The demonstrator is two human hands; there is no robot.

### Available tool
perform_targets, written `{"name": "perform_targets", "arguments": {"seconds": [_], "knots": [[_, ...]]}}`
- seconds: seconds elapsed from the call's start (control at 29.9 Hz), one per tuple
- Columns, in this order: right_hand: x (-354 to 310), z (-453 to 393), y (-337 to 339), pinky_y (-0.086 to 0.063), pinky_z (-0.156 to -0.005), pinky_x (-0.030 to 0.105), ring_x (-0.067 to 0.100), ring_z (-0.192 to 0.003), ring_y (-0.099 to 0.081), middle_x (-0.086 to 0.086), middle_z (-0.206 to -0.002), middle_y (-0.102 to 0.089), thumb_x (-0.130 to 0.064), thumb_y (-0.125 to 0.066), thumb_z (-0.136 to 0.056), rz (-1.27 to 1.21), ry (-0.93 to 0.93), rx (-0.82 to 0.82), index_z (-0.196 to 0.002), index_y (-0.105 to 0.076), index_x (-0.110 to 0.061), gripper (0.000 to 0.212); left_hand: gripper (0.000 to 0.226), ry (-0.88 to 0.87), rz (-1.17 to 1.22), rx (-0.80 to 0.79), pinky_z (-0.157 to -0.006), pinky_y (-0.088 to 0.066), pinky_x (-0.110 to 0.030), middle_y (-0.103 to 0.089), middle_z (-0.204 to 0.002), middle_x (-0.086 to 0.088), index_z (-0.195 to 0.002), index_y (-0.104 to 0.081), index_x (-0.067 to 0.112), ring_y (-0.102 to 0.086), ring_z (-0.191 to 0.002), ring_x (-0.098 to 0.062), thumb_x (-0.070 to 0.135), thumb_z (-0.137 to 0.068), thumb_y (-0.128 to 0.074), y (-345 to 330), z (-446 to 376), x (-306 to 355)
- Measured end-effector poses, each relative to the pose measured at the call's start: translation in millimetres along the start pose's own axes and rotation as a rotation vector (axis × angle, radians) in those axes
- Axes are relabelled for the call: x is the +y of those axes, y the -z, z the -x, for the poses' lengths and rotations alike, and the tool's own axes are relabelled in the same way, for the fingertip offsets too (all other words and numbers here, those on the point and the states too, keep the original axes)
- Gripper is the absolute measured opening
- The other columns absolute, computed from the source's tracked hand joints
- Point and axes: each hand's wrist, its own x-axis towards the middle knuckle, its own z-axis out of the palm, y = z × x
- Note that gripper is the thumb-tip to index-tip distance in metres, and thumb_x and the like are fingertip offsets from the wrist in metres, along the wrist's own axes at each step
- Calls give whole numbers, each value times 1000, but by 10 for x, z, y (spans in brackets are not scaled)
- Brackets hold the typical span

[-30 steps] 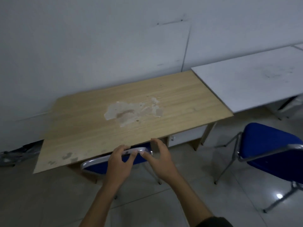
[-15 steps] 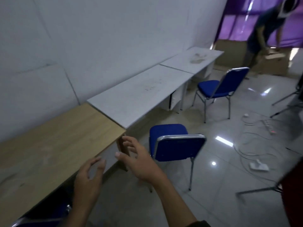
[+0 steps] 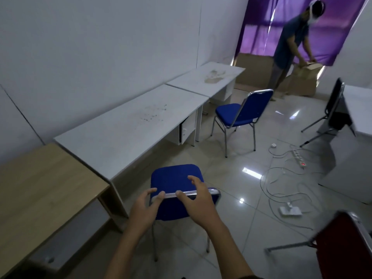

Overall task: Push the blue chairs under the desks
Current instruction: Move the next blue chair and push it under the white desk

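A tiled floor fronts white worktops. Both hands, left and right, reach the near blue chair's chrome backrest rail, grip spread, fingertips touching; chair stands outside the worktop.

Near blue chair: matt cloth seat, shiny chrome metal frame. Far blue chair: same cloth, same chrome legs. Wooden worktop: light wood grain, matt. White worktop: smooth laminate, speckled with dirt. Floor: glossy tile, mirrored lights. Curtain: purple cloth. Boxes: brown cardboard.
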Motion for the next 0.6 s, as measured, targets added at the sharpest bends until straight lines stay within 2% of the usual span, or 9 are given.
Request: {"name": "perform_targets", "arguments": {"seconds": [0.1,0.17,0.2,0.27,0.37,0.43,0.53,0.6], "knots": [[309,-329,99,-43,-94,24,3,-126,-34,-11,-155,-37,-55,-70,-89,70,-72,38,-149,-39,-39,70,52,59,7,1,-71,-58,-29,-60,-137,-2,-132,-56,38,-64,-103,-12,66,-89,-64,-281,-383,-90],[517,-509,122,-46,-100,31,4,-130,-29,-9,-156,-36,-56,-70,-87,121,-116,68,-150,-38,-38,73,53,106,-5,2,-82,-61,-38,-58,-139,-1,-132,-56,40,-63,-111,-19,67,-87,-65,-419,-595,-154],[598,-588,134,-46,-106,38,8,-134,-28,-7,-157,-35,-58,-70,-85,137,-133,82,-150,-38,-37,76,53,117,-6,1,-84,-60,-39,-57,-140,0,-131,-56,41,-62,-114,-20,68,-86,-66,-473,-681,-173],[726,-792,148,-40,-115,51,23,-146,-26,1,-160,-31,-66,-67,-81,235,-191,58,-152,-36,-34,84,51,155,17,24,-79,-57,-32,-56,-140,4,-128,-55,44,-61,-113,-16,67,-85,-69,-583,-866,-232],[865,-932,151,-28,-120,55,38,-150,-17,10,-166,-21,-79,-61,-76,478,-271,-45,-155,-32,-34,96,59,201,22,41,-70,-49,-22,-55,-138,6,-131,-54,42,-56,-106,-9,65,-81,-75,-699,-964,-344],[972,-1044,140,-19,-123,58,45,-153,-4,10,-170,-12,-87,-55,-72,529,-296,-92,-156,-31,-37,101,69,246,3,67,-77,-52,-27,-56,-142,2,-135,-55,36,-56,-110,-12,64,-77,-79,-779,-1041,-462],[1134,-1108,104,-11,-123,61,41,-155,7,4,-171,-1,-95,-46,-66,593,-278,-121,-154,-35,-42,103,76,323,-62,83,-94,-54,-38,-56,-144,-2,-136,-57,31,-57,-123,-21,64,-73,-83,-876,-1106,-600],[1254,-1104,87,-13,-120,62,36,-155,6,0,-171,1,-95,-45,-64,596,-209,-92,-149,-42,-45,98,74,335,-114,111,-94,-51,-36,-58,-138,-1,-133,-60,29,-56,-120,-18,64,-72,-83,-956,-1119,-638]]}}
